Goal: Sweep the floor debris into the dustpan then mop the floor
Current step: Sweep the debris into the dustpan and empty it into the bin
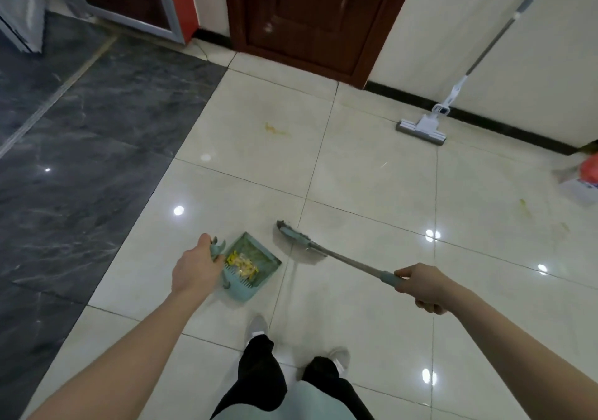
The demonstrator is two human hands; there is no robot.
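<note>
The left hand gripped the dustpan, tilted back to retain yellow debris, while the right hand clasped the broom just beside it; the mop leaned against the wall.

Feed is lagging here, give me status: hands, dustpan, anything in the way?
Left hand on dustpan, yellow scraps inside. Right hand gripping broom. Mop waiting at wall. Path clear; yellow stains left.

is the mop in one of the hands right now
No, the mop leans against the wall, while the left hand holds the dustpan and the right hand the broom.
</note>
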